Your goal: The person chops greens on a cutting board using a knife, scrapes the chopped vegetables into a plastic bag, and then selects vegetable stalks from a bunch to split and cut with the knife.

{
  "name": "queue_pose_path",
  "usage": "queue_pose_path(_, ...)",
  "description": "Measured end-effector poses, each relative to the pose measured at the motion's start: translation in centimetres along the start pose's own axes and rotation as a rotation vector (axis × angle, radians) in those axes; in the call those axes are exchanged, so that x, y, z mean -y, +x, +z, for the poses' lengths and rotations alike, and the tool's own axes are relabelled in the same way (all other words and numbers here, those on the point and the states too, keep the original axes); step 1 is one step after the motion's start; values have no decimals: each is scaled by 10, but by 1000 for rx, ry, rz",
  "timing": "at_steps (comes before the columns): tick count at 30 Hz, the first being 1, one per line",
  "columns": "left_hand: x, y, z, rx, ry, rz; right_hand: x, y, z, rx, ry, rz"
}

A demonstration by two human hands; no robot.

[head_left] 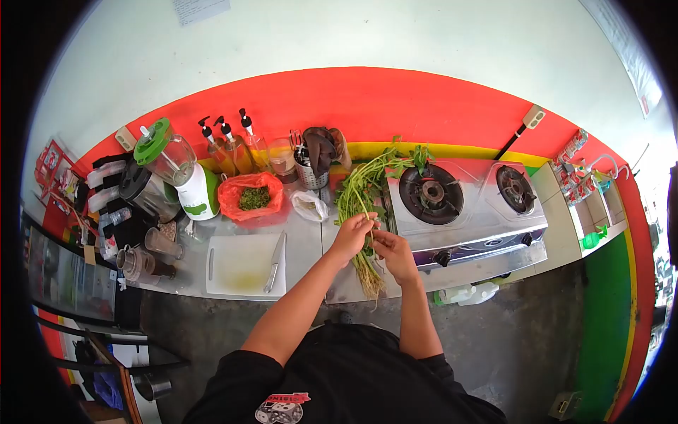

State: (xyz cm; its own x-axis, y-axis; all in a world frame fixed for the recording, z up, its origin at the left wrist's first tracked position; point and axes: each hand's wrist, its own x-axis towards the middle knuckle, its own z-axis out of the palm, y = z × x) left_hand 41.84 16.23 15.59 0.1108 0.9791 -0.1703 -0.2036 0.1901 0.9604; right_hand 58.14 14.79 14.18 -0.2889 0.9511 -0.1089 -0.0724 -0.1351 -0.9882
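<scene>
A long bunch of leafy greens lies across the counter, left of the stove, its leaves toward the wall. Its pale roots hang at the counter's front edge. Over the middle of the bunch, my left hand is closed on some stems between thumb and fingers. Close beside it on the right, my right hand is closed in a pinch at the stems, its fingertips nearly meeting the left ones. Whether a tie or single stalk sits between the fingertips is too small to tell.
Left of the bunch are a white cutting board with a knife, a red plastic bag of chopped greens, and a white bag. A blender, pump bottles and a utensil holder stand behind. A two-burner stove is at right.
</scene>
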Motion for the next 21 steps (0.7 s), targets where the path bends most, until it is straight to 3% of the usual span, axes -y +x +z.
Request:
queue_pose_path(6,-25,8,8,-34,56,127,4,-11,-8,18,-64,21)
queue_pose_path(13,-61,21,10,-39,45,187,2,-23,-17,283,-283,79)
queue_pose_path(15,-69,22,14,-47,2,193,3,-26,-18,355,-471,80)
queue_pose_path(17,-77,23,16,-27,-5,202,-5,-29,-18,326,-417,57)
queue_pose_path(21,-89,26,19,20,17,182,-16,-30,-23,348,-643,85)
